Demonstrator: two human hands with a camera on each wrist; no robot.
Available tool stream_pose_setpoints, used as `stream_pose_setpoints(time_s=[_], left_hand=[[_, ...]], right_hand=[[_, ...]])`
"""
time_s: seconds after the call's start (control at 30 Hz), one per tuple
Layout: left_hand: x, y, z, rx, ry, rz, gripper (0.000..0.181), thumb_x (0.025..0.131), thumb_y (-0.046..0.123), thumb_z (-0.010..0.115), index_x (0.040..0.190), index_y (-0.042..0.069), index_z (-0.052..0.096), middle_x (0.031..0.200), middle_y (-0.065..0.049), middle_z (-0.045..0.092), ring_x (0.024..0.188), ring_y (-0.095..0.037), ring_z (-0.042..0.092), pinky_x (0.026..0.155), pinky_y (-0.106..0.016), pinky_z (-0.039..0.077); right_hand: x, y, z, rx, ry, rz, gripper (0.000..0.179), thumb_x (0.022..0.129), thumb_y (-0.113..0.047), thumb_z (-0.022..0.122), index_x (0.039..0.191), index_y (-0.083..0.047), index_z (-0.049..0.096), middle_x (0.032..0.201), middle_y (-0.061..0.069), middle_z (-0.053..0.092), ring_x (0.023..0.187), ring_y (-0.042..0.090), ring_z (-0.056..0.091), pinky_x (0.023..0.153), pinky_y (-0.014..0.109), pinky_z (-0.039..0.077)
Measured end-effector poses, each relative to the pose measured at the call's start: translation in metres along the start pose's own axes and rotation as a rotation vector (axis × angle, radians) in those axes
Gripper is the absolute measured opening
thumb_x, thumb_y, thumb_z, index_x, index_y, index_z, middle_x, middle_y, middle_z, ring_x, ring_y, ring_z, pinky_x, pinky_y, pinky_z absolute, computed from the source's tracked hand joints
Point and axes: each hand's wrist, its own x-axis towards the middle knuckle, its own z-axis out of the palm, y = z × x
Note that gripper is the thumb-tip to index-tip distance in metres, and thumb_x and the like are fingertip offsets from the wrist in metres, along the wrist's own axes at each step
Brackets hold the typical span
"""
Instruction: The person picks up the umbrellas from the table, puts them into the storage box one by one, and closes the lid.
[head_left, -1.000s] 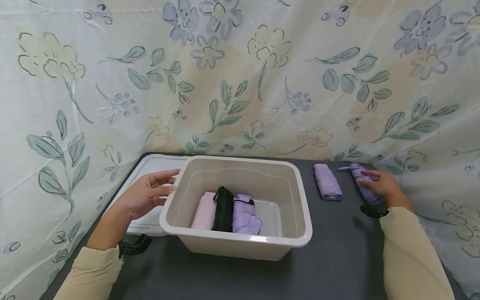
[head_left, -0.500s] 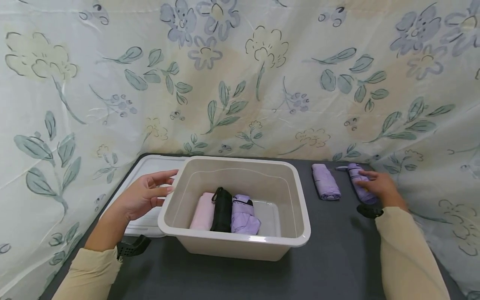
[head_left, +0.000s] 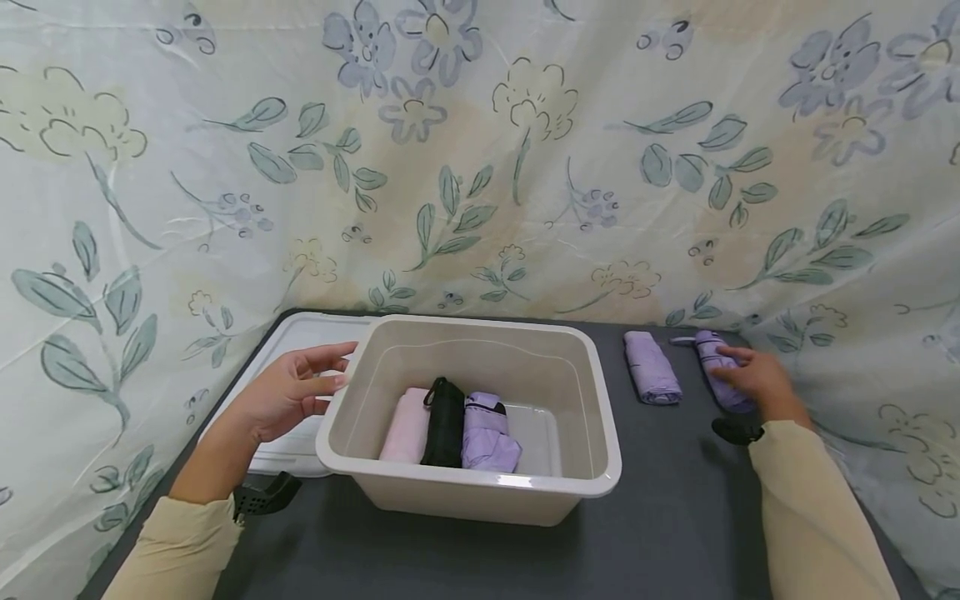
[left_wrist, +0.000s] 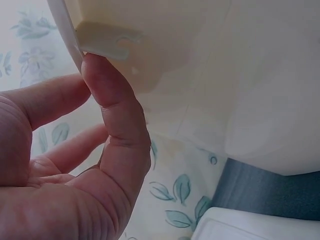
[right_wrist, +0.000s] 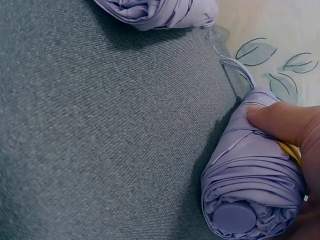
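Note:
My left hand (head_left: 288, 396) holds the left rim of a beige plastic storage bin (head_left: 480, 504), thumb and fingertips at its lip in the left wrist view. Inside the bin, side by side, lie a pink folded bundle (head_left: 407, 425), a black folded umbrella (head_left: 445, 425) and a lilac folded umbrella (head_left: 489, 442). At the far right, my right hand (head_left: 759, 383) grips another lilac folding umbrella (right_wrist: 250, 165), its thumb across the wrapped cloth. This umbrella lies on the dark table, with its wrist loop pointing away and its round end facing the right wrist camera.
Another lilac rolled umbrella (head_left: 652, 368) lies on the dark table (head_left: 652, 517) between the bin and my right hand. A pale lid (head_left: 288, 454) lies flat behind and left of the bin. A floral curtain (head_left: 480, 167) hangs along the back and sides.
The head view has shifted slightly. Both hands stay where they were, the left at the bin's rim and the right on the umbrella; the bin and its contents have not moved.

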Motion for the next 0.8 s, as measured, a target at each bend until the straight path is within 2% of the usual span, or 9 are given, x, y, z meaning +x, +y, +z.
stream_pose_setpoints(time_s=[0.17,0.37,0.6,0.8], left_hand=[[0.0000,-0.0019,-0.0024,0.019,0.015,-0.009,0.058,0.100,0.006,0.063,0.155,0.004,0.042,0.115,0.002,0.066,0.099,-0.013,0.072,0.083,-0.036,0.063],[-0.0017,-0.0038,-0.0046,0.000,0.008,0.005,0.054,0.101,0.005,0.062,0.153,0.008,0.047,0.115,0.002,0.066,0.099,-0.014,0.073,0.084,-0.036,0.063],[-0.0016,-0.0030,-0.0017,-0.017,0.001,0.014,0.056,0.101,0.005,0.062,0.154,0.007,0.045,0.115,0.001,0.065,0.099,-0.014,0.073,0.084,-0.035,0.063],[0.0004,-0.0033,0.0003,-0.023,-0.015,0.026,0.056,0.100,0.005,0.063,0.153,0.007,0.046,0.115,0.000,0.065,0.099,-0.014,0.073,0.083,-0.035,0.063]], right_hand=[[0.0014,-0.0008,0.0022,-0.003,0.005,0.002,0.071,0.100,-0.039,0.063,0.159,-0.011,0.034,0.154,0.043,0.028,0.134,0.055,0.037,0.105,0.066,0.038],[0.0042,-0.0045,0.0010,-0.010,-0.024,0.013,0.073,0.101,-0.042,0.060,0.161,-0.014,0.029,0.157,0.042,0.023,0.141,0.059,0.028,0.111,0.070,0.032],[0.0043,-0.0078,0.0000,0.015,-0.048,0.046,0.073,0.101,-0.036,0.062,0.161,-0.015,0.028,0.159,0.041,0.019,0.140,0.058,0.031,0.111,0.071,0.032],[0.0050,-0.0074,-0.0018,-0.032,-0.089,0.019,0.072,0.100,-0.031,0.063,0.161,-0.012,0.029,0.160,0.041,0.014,0.139,0.061,0.029,0.109,0.074,0.032]])
